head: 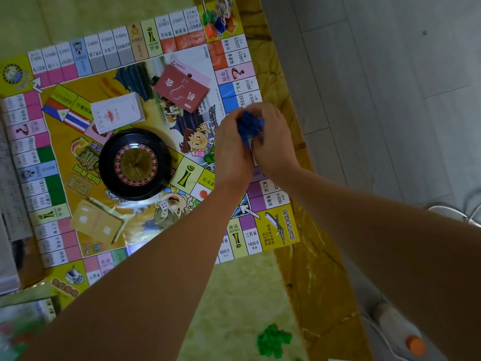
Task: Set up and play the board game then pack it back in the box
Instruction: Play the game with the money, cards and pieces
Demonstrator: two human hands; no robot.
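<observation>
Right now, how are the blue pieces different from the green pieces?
The blue pieces are blue; the green pieces are green. The blue pieces are bunched together, held between the left hand and the right hand over the right side of the board. The green pieces lie untouched in a loose pile off the board, nearer the person. Both look like small plastic game pieces.

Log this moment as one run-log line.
left grip: holds blue pieces | right grip: holds blue pieces | where: above board, right edge | roulette wheel: on board centre | green pieces: heaped off board
</observation>
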